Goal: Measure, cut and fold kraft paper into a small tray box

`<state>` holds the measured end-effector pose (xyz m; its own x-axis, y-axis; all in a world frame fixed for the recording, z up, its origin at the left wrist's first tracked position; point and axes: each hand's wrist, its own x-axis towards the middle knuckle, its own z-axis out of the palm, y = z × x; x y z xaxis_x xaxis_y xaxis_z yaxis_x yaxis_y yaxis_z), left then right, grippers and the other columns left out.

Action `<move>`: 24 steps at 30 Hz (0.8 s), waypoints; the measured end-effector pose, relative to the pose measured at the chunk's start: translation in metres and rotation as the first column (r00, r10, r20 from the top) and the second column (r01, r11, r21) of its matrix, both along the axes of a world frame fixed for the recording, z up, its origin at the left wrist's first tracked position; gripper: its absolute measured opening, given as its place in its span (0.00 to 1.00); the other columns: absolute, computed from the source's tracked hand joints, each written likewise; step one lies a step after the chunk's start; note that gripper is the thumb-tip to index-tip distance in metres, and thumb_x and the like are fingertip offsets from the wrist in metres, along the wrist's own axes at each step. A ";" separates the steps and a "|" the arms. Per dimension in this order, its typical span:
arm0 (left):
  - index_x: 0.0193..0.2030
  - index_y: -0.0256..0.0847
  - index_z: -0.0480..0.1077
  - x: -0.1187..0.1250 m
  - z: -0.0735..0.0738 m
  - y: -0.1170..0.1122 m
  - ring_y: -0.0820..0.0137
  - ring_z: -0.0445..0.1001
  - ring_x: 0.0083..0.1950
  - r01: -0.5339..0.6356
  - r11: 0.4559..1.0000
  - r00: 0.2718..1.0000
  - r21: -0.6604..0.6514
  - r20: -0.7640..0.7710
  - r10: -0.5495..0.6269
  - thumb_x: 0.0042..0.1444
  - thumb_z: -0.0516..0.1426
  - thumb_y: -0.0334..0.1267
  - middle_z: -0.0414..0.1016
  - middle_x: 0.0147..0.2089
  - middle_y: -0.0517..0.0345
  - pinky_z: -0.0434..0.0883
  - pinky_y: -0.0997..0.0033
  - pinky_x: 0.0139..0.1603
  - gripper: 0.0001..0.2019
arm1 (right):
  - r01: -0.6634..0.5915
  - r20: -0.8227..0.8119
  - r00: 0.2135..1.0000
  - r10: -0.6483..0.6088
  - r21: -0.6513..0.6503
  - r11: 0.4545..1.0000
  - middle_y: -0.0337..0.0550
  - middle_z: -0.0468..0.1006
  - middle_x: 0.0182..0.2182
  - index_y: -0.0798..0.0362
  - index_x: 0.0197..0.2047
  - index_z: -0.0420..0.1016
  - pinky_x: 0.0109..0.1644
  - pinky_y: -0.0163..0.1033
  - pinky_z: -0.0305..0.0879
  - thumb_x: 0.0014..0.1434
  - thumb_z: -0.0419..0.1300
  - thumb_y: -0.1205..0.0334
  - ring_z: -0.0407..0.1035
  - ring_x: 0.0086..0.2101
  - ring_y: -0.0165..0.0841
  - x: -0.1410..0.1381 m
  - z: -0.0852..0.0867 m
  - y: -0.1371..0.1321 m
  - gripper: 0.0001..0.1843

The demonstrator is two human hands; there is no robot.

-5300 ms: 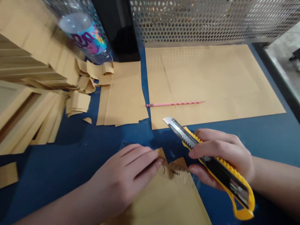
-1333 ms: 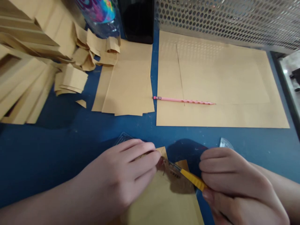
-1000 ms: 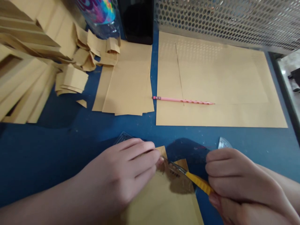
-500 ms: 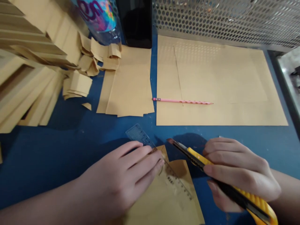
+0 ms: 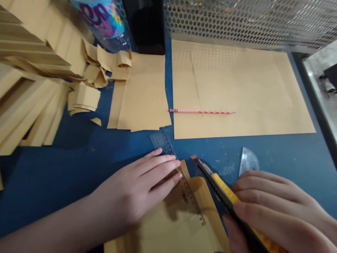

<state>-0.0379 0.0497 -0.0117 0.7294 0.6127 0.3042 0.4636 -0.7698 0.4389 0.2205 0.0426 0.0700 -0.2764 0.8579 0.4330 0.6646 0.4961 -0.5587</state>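
Observation:
My left hand (image 5: pixel 139 186) lies with fingers stretched out, pressing a clear plastic ruler (image 5: pixel 193 203) onto a folded brown kraft paper piece (image 5: pixel 168 232). The ruler slants across the paper's upper right part, and its far end reaches past the paper onto the table. In my right hand (image 5: pixel 284 207) is a yellow and black utility knife (image 5: pixel 221 191), gripped by its handle. Its tip points up and left, just right of the paper's top corner and apart from the ruler. A clear protractor (image 5: pixel 248 161) lies just beyond my right fingers, partly hidden by them.
A large kraft sheet (image 5: pixel 250 84) with a drawn line bears a pink pencil (image 5: pixel 202 111). Smaller sheets (image 5: pixel 144 95), paper scraps (image 5: pixel 86 95) and stacked kraft pieces (image 5: pixel 31 105) occupy the left. Behind stand a bottle (image 5: pixel 102 21), a black phone-like slab (image 5: pixel 147 28) and a perforated metal panel (image 5: pixel 237 24).
The ruler now slants more steeply, and my left fingers have shifted slightly on it. My right hand with the knife has moved lower and to the right, uncovering the protractor. The view has shifted slightly.

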 end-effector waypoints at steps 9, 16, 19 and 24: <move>0.63 0.40 0.75 -0.003 -0.004 0.001 0.65 0.67 0.74 0.011 0.997 0.999 -0.080 0.034 -0.009 0.75 0.47 0.29 0.76 0.67 0.51 0.55 0.50 0.82 0.19 | -0.228 0.023 0.973 0.228 0.016 0.973 0.34 0.78 0.22 0.51 0.35 0.69 0.36 0.38 0.81 0.51 0.62 0.79 0.79 0.26 0.32 0.004 -0.023 -0.003 0.14; 0.56 0.40 0.77 0.004 0.002 0.003 0.68 0.71 0.71 -0.032 0.997 0.996 -0.067 0.083 0.038 0.76 0.47 0.31 0.79 0.62 0.53 0.58 0.56 0.81 0.17 | -0.127 0.034 0.991 0.127 0.008 0.992 0.32 0.70 0.15 0.49 0.22 0.58 0.36 0.35 0.80 0.51 0.59 0.79 0.76 0.23 0.29 -0.005 -0.023 -0.006 0.17; 0.56 0.40 0.77 0.005 0.002 0.003 0.68 0.70 0.71 -0.036 0.997 0.996 -0.065 0.080 0.041 0.77 0.45 0.31 0.79 0.63 0.54 0.57 0.57 0.81 0.19 | -0.051 0.050 0.997 0.050 0.008 0.999 0.32 0.70 0.16 0.49 0.22 0.61 0.38 0.37 0.81 0.59 0.62 0.74 0.78 0.25 0.31 -0.005 -0.027 -0.016 0.19; 0.56 0.40 0.76 0.006 0.004 0.002 0.72 0.70 0.71 -0.047 0.997 0.995 -0.053 0.082 0.051 0.79 0.41 0.31 0.79 0.62 0.57 0.56 0.61 0.81 0.22 | 0.001 0.081 0.997 0.002 -0.037 0.999 0.34 0.75 0.20 0.49 0.30 0.69 0.43 0.43 0.83 0.63 0.66 0.66 0.81 0.29 0.35 0.001 -0.029 -0.027 0.12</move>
